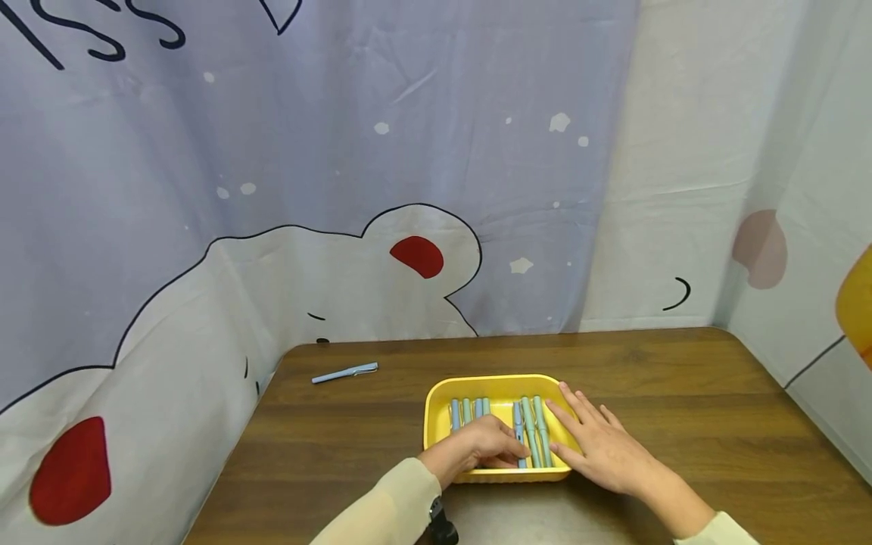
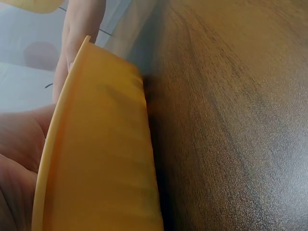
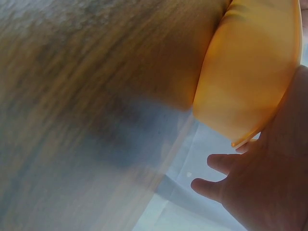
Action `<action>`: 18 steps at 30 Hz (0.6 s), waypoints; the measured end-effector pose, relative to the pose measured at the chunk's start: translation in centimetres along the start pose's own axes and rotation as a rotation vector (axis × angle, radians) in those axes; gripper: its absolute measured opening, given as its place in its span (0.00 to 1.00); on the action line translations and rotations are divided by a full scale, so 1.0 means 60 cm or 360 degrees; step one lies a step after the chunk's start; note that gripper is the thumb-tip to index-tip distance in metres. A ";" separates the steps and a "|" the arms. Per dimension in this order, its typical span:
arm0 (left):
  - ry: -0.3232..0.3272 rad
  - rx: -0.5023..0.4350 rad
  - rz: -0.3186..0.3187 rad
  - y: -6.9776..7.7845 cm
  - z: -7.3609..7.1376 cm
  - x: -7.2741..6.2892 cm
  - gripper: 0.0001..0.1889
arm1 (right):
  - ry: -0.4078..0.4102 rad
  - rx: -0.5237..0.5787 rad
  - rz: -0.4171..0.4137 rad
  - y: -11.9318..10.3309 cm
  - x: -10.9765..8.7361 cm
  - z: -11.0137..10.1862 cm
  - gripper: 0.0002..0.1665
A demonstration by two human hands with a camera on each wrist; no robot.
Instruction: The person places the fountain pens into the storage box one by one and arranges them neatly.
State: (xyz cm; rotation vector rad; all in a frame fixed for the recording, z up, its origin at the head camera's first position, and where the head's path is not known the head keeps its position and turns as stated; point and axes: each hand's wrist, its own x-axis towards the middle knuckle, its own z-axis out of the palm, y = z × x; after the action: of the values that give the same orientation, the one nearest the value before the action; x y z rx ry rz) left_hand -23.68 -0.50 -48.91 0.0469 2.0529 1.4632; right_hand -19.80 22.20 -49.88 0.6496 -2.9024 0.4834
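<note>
A yellow tray (image 1: 500, 475) sits on the table with several blue and green pens inside. My left hand (image 1: 480, 441) reaches over its near rim, fingers curled, pinching a blue pen (image 1: 518, 420) near its lower end. Right beside that pen lie two green pens, one (image 1: 530, 424) close by and another (image 1: 541, 424) further right. Another group of pens (image 1: 466, 411) lies in the left part, its lower ends hidden behind the left hand. With fingers spread, my right hand (image 1: 602, 446) rests at the tray's right rim; in the right wrist view its fingers (image 3: 204, 188) extend past the tray's wall.
One more blue pen (image 1: 344, 372) lies on the wooden table (image 1: 341, 439), toward the back left. A printed curtain (image 1: 518, 189) hangs behind the table and along its sides.
</note>
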 end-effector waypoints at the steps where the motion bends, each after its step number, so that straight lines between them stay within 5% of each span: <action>1: -0.0002 0.0012 -0.0001 0.000 0.000 0.000 0.14 | 0.0000 0.0002 0.0000 0.000 0.000 0.000 0.39; 8: 0.0015 -0.0034 0.0003 0.000 0.001 -0.001 0.03 | 0.0010 -0.0003 0.0003 0.000 0.000 0.002 0.39; 18: 0.0024 0.0028 0.0053 0.005 0.000 -0.006 0.15 | 0.0004 0.0016 0.0008 0.002 0.000 0.003 0.39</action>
State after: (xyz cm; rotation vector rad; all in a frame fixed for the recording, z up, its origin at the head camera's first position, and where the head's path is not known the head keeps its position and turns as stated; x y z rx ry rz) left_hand -23.47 -0.50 -48.46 0.0775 2.0864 1.4694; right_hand -19.86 22.23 -50.05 0.6431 -2.9019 0.4991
